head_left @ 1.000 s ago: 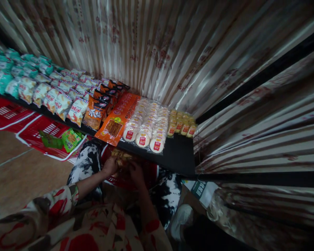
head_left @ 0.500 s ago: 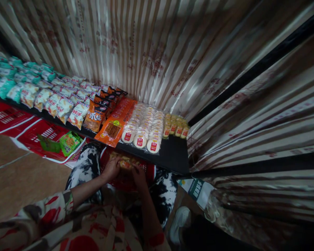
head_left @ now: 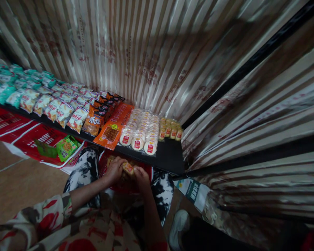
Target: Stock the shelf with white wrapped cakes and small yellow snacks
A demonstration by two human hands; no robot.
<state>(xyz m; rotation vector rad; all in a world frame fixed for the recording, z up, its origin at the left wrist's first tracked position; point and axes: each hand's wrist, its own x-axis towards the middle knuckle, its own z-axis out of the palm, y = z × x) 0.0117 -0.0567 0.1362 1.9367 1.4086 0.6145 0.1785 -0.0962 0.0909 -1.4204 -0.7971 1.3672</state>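
Note:
Between my hands is a small yellow snack packet with a red label. My left hand grips its left end and my right hand pinches its right end. Both hands are over a red basket below the shelf edge, and more yellowish packets lie in it, partly hidden by the hands. On the black shelf, several similar yellow packets stand in rows at the right end. Beside them are rows of round white wrapped crackers.
Further left along the shelf are an orange flat pack, orange bags, white bags and teal bags. A green packet lies on red baskets below. A striped curtain hangs behind; a black bar slants across the right.
My hands have raised the yellow packet slightly out of the basket, so its label shows more clearly. The camera view has shifted a little.

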